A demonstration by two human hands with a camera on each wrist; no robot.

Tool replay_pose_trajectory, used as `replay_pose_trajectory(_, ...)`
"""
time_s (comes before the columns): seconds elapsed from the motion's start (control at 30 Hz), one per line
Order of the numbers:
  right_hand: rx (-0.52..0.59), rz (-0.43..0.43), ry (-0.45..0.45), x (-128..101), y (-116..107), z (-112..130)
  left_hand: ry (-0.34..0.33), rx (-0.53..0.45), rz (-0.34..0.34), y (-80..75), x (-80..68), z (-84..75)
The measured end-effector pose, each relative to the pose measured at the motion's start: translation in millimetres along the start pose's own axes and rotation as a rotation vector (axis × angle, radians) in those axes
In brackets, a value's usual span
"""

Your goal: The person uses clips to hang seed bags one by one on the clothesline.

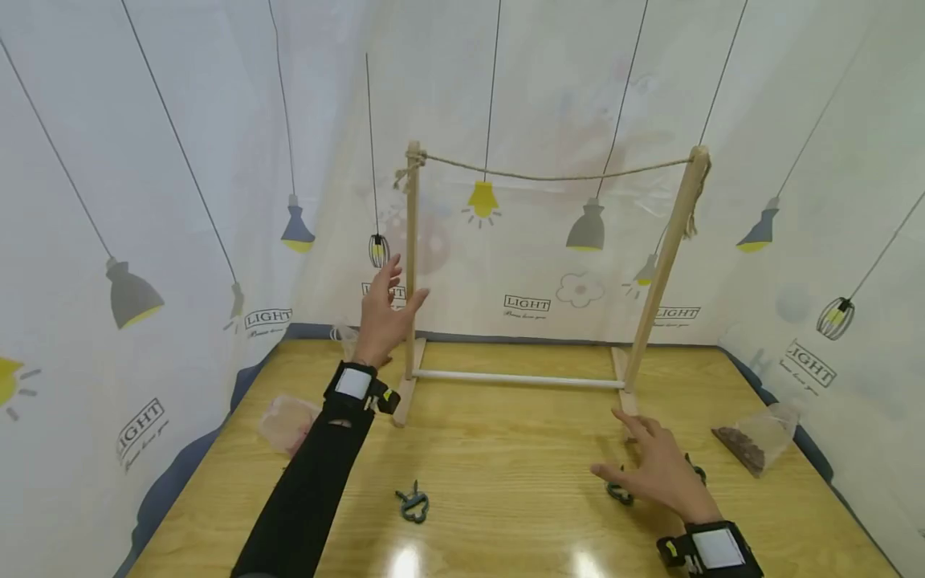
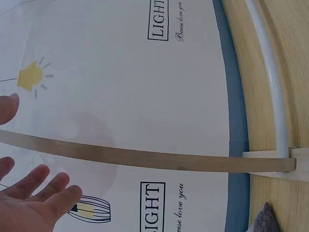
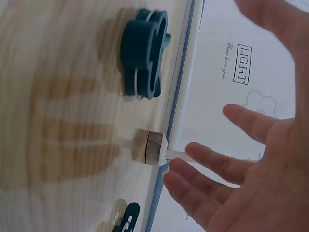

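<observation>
A wooden frame stands at the back of the table, with a left post (image 1: pixel 412 209), a right post (image 1: pixel 668 261), a twine rope (image 1: pixel 549 178) tied between their tops and a white rod (image 1: pixel 520 379) low down. My left hand (image 1: pixel 386 317) is raised beside the left post, thumb spread from the fingers, holding nothing. In the left wrist view the post (image 2: pixel 145 157) runs between thumb and fingers. My right hand (image 1: pixel 661 474) hovers with spread fingers over the table at the right, near a dark green looped, clip-like piece (image 1: pixel 620 491). This piece (image 3: pixel 145 53) appears upright in the right wrist view.
Another dark green piece (image 1: pixel 413 507) lies front centre. At the right is a clear bag of dark brown bits (image 1: pixel 751 445). A clear bag with pinkish contents (image 1: pixel 285 421) sits beyond my left forearm. A lamp-print curtain (image 1: pixel 535 265) surrounds the table.
</observation>
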State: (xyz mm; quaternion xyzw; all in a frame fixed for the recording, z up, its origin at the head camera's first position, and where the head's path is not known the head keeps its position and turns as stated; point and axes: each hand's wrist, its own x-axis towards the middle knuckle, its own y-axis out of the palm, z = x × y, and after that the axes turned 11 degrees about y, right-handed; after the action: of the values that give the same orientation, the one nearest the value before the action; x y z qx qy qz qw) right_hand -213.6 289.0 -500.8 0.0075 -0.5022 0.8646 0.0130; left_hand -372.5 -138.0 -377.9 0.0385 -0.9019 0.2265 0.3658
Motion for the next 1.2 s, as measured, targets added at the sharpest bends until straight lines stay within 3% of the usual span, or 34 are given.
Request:
replay_pose_trajectory(0.27, -0.051, 0.04, 0.024, -7.5, -1.7, 3.5, 0.053, -0.065, -0.047, 1.9, 14.0, -5.0)
replay_pose_trajectory(0.63, -0.001, 0.175, 0.149, -17.1, -2.6, 5.2, 0.043, -0.084, -0.084, 6.7, 16.4, -1.9)
replay_pose_trajectory(0.87, -0.038, 0.188, 0.169, -16.4, -3.4, 6.4, 0.071, -0.077, -0.102, 7.1, 17.6, 1.2)
replay_pose_trajectory(1.2, 0.035, 0.201, 0.19, -17.7, 0.6, 8.0, 0.051, -0.084, -0.095, 5.9, 17.0, 2.9)
